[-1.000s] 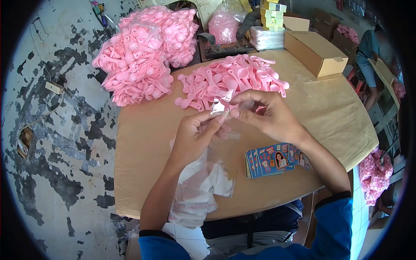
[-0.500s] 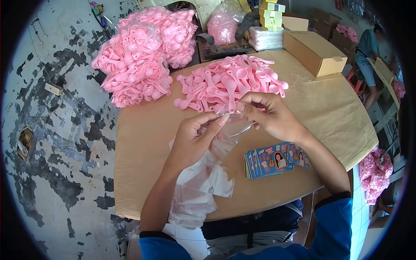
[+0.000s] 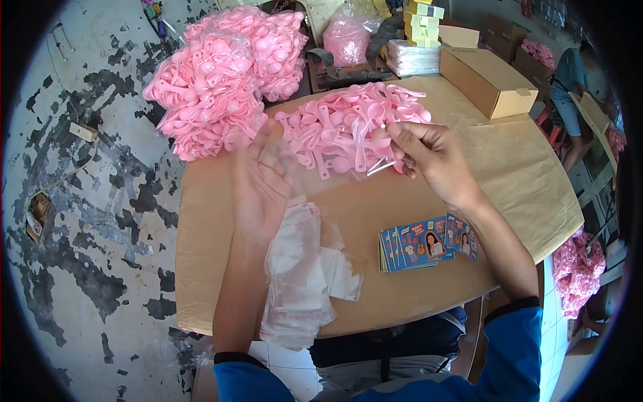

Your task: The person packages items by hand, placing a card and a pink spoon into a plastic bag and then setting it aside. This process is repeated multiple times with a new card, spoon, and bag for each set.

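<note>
My right hand (image 3: 432, 157) is closed in a pinch on a thin clear plastic bag (image 3: 376, 163), which hangs in front of the loose pile of pink plastic spoons (image 3: 328, 124). My left hand (image 3: 264, 181) is raised to the left of that pile, blurred by motion, its fingers apart and nothing visible in them. Below it, flat clear plastic bags (image 3: 298, 288) lie heaped at the table's near edge. A stack of blue printed cards (image 3: 415, 246) with a portrait and a guitar lies below my right hand.
Big clear bags of pink spoons (image 3: 207, 87) stand at the table's back left. A cardboard box (image 3: 485, 84) sits at the back right, beside stacked clear packets (image 3: 412, 59). A co-worker (image 3: 569, 87) is at the far right. Brown paper (image 3: 516, 167) covers the table.
My left hand has come away from the plastic bag, moving left and up, and its fingers have opened. My right hand has risen slightly, still holding the bag.
</note>
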### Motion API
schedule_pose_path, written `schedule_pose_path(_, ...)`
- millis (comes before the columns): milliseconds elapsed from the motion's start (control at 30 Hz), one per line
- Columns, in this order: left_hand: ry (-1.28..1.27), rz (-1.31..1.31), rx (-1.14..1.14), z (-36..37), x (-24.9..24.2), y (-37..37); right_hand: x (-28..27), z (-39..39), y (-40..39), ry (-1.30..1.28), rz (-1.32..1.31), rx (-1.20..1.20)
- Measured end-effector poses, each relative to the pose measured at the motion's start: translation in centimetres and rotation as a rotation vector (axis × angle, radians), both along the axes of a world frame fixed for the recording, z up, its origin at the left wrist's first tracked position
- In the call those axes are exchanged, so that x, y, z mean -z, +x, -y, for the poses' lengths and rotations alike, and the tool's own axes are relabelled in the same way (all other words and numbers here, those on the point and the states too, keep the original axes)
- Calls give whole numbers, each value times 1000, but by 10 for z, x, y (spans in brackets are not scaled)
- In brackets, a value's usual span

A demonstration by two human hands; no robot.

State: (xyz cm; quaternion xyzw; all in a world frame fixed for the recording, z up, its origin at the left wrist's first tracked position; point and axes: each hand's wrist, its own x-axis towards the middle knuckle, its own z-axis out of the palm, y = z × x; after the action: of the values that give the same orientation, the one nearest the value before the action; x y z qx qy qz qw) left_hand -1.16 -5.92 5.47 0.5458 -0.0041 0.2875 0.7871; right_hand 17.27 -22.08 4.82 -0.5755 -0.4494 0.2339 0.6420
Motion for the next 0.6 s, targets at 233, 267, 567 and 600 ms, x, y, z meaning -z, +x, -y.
schedule_pose_path(233,230,103,128,40,28,18,-5,0,-34,35,-69,-18)
schedule_pose_path(267,227,46,97,42,27,17,-1,0,-33,16,-58,-63)
schedule_pose_path(567,119,-77,-164,-2,7,3,5,12,-46,-207,499,-357)
schedule_pose_path(600,127,-55,-154,-12,1,-2,11,12,-54,-245,682,-369)
